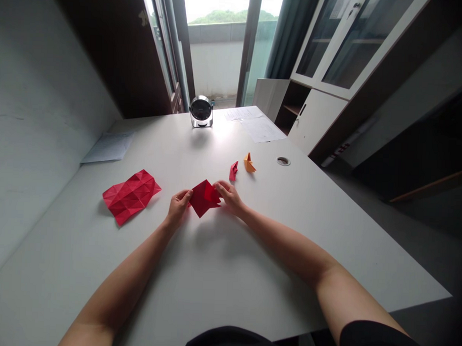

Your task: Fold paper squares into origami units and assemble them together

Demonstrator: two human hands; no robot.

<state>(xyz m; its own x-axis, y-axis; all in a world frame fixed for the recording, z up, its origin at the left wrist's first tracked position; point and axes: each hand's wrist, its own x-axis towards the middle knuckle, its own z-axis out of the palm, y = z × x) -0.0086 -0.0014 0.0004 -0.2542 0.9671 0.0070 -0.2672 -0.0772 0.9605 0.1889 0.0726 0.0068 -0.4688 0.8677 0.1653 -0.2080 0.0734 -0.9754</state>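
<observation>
A partly folded red sheet of origami paper [202, 199] is held between my two hands above the white table. My left hand [179, 204] pinches its left corner with thumb and fingers. On the other side, my right hand [228, 195] grips the upper right edge, where the folds stand apart. Left of my hands lies a larger creased red sheet [133, 196], spread out with many fold lines. Beyond my right hand sit a small red folded paper piece [233, 171] and an orange folded paper piece [249, 163].
A round black and silver device [201, 111] stands at the table's [227, 274] far edge. Printed papers [263, 128] lie at the back right, and another paper [108, 147] lies by the left wall. A cable hole [283, 161] is set in the right side.
</observation>
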